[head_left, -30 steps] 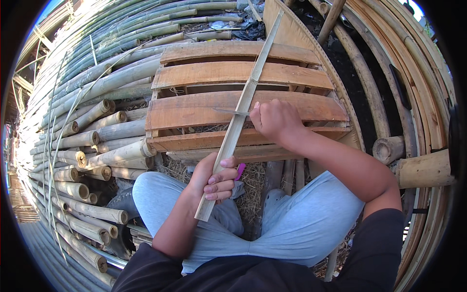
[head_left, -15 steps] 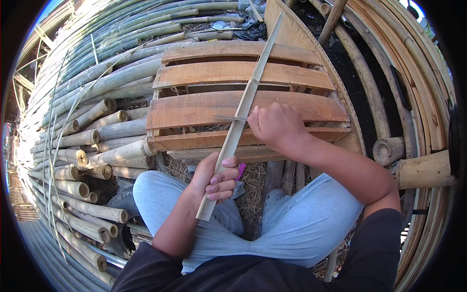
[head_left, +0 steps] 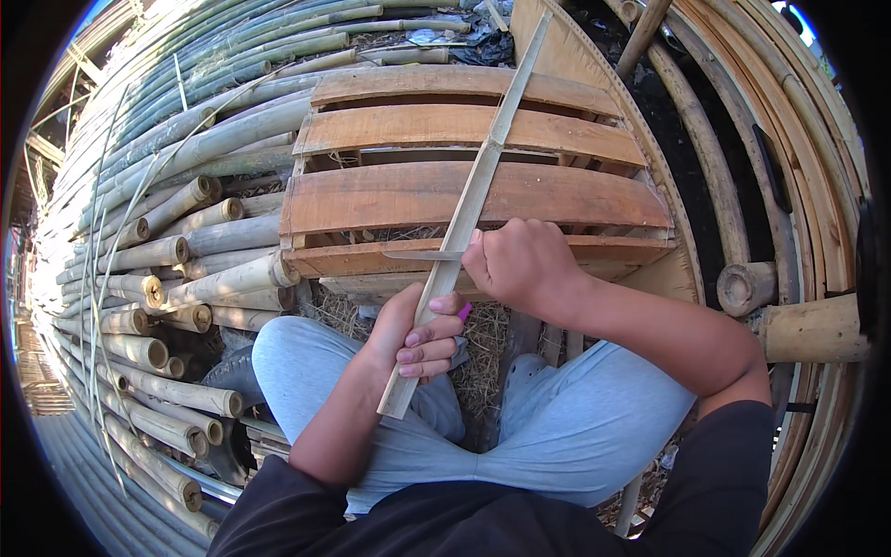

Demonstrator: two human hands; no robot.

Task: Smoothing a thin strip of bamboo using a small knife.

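A long split bamboo strip [head_left: 473, 190] slants from above my lap up over a slatted wooden crate [head_left: 390, 200]. My left hand [head_left: 422, 336] is wrapped round its lower part, with the near end jutting out below the fist. Closed in a fist, my right hand [head_left: 522, 265] grips a knife, its handle hidden by the fingers. The thin knife blade [head_left: 413, 254] points left and lies across the strip, a little above my left hand. A bit of something pink [head_left: 464, 311] shows behind the left fingers.
Stacked bamboo poles [head_left: 158, 278] fill the left side, cut ends toward me. A curved wooden board [head_left: 664, 213] stands along the crate's right. Beyond it are more poles and long wooden planks [head_left: 817, 167]. Dry straw [head_left: 487, 348] covers the ground between my legs.
My right hand and the knife have slid down the strip toward my left hand. The left hand keeps its grip at nearly the same place.
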